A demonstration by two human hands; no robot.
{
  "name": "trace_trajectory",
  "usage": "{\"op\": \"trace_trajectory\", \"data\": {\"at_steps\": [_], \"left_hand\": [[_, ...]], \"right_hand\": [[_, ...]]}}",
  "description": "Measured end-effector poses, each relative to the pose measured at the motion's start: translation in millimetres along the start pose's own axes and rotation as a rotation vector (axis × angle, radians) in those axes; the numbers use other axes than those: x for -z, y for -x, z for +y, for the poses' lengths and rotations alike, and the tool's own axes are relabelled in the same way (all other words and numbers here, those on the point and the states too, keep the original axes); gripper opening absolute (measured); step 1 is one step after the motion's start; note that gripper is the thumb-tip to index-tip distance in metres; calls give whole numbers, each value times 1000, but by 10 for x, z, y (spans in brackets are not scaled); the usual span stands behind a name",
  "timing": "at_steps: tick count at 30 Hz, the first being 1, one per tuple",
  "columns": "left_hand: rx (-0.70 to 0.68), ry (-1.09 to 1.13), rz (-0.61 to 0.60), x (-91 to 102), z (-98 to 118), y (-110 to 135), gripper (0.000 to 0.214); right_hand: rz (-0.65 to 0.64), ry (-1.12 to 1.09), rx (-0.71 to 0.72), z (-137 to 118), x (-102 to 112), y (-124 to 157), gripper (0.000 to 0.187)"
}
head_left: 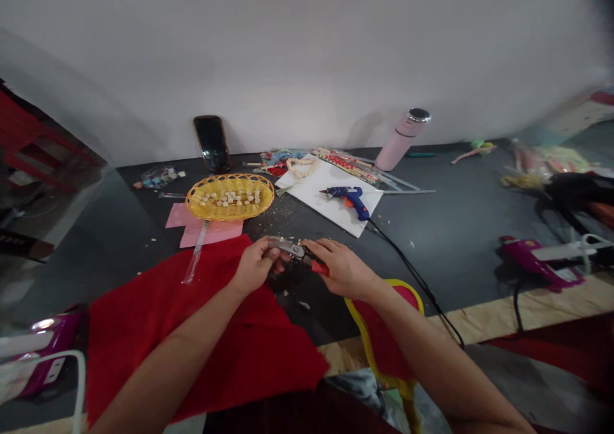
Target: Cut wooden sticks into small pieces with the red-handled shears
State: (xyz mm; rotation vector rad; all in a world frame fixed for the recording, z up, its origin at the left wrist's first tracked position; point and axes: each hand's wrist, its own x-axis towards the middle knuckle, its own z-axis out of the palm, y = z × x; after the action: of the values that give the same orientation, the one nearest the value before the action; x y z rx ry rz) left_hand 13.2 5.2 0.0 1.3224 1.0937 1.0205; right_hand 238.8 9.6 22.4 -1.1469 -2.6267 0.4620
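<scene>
Tool [295, 250], grey-headed and red-handled

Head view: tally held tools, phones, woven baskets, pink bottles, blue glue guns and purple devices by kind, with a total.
Held tool: 1
Phone: 1
Woven basket: 1
Pink bottle: 1
Blue glue gun: 1
Purple devices: 2
Total: 7

Left forearm [177, 351]: lying bare, slanting up and inward from the lower left.
Left wrist [233, 289]: running nearly in line with the forearm.
Left hand [253, 266]: pointing inward, its thumb and fingers pinching.
Right forearm [432, 348]: reaching bare from the lower right.
Right hand [348, 269]: showing its back, its fingers curling in a grip.
Hands: facing each other, not touching.
</scene>
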Motion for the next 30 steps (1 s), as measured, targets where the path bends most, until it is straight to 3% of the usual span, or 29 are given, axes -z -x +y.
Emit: {"op": "trace_trajectory", "data": {"at_steps": [6, 13, 20, 30], "left_hand": [[82, 117, -64, 25, 8, -8, 21], [157, 227, -167, 27, 86, 15, 27], [239, 387, -309, 92, 10, 12, 33], [210, 388, -215, 92, -94, 3, 28]], "right_hand": [[-28, 66, -55, -1, -13, -20, 72], [-28, 50, 30, 97, 32, -13, 75], [-23, -4, 90, 107, 31, -7, 76], [6, 20, 40, 26, -18, -13, 68]]}}
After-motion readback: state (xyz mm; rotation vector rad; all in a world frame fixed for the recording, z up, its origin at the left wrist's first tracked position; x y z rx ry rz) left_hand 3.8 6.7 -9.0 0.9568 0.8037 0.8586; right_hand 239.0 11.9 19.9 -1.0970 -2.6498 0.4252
